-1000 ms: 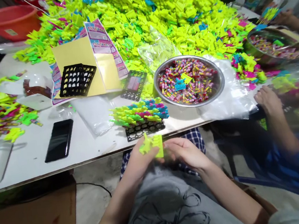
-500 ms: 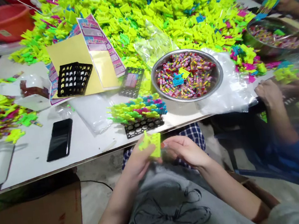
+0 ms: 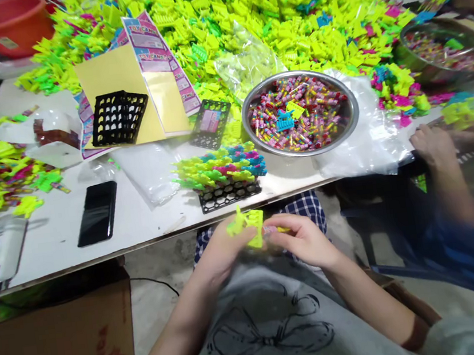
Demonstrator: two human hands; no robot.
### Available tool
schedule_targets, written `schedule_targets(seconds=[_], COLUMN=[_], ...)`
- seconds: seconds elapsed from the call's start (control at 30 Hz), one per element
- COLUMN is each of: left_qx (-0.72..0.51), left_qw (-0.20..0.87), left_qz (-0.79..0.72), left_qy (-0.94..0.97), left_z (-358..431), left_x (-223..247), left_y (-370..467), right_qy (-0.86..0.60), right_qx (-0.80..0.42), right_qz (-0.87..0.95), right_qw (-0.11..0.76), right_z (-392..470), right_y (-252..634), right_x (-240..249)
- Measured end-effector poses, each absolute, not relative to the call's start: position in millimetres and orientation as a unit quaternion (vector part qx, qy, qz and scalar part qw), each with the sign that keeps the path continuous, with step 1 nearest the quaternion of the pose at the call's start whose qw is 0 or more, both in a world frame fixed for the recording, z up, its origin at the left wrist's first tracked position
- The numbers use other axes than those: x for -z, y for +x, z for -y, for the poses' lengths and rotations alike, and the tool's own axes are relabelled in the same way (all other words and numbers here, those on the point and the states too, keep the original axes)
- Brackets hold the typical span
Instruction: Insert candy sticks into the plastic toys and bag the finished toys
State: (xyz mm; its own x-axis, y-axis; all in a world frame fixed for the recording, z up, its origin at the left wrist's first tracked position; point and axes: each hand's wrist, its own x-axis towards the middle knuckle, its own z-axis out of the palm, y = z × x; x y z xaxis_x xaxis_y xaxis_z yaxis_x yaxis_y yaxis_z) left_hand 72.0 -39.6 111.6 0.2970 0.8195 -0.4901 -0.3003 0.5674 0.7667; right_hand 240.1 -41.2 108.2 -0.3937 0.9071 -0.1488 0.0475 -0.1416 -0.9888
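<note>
Over my lap, just below the table edge, my left hand (image 3: 224, 249) is closed on a yellow plastic toy (image 3: 255, 221). Between the fingertips of my right hand (image 3: 309, 240) is a small wrapped candy (image 3: 271, 229), pink with a yellow end, held close beside the toy. Whether the two touch is hard to tell. In front of my hands, a black perforated rack (image 3: 230, 195) carries rows of yellow, green, blue and pink toys (image 3: 221, 167). Behind it to the right, a steel bowl (image 3: 355, 111) is full of wrapped candies (image 3: 313, 128), with a blue toy (image 3: 285, 121) on top.
A big heap of yellow toys (image 3: 287, 27) covers the table's back. To the left lie a phone (image 3: 97, 213), black racks (image 3: 120, 118) and printed cards (image 3: 152, 49). At right are a co-worker's hand (image 3: 429, 145) and a second bowl (image 3: 407, 53).
The candy in my right fingers now shows more of its length beside the toy. Both hands have shifted slightly right in the picture; the view has also moved a little.
</note>
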Motion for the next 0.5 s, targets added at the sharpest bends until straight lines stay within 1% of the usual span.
schedule_targets(seconds=[0.17, 0.3, 0.5], left_qx=[-0.368, -0.371, -0.360], left_qw=[0.710, 0.700, 0.643], left_qz=[-0.508, -0.521, -0.581], left_qy=[0.319, 0.316, 0.346], left_z=[42.3, 43.9, 45.8], left_x=[-116.4, -120.5, -121.4], left_y=[74.4, 78.2, 81.9], right_qy=[-0.448, -0.444, -0.448], right_qx=[-0.551, -0.531, -0.519], right_qz=[0.602, 0.610, 0.642], right_qw=[0.365, 0.386, 0.343], right_z=[44.9, 47.5, 45.2], right_y=[240.3, 240.6, 243.3], right_x=[-108.2, -107.9, -110.7])
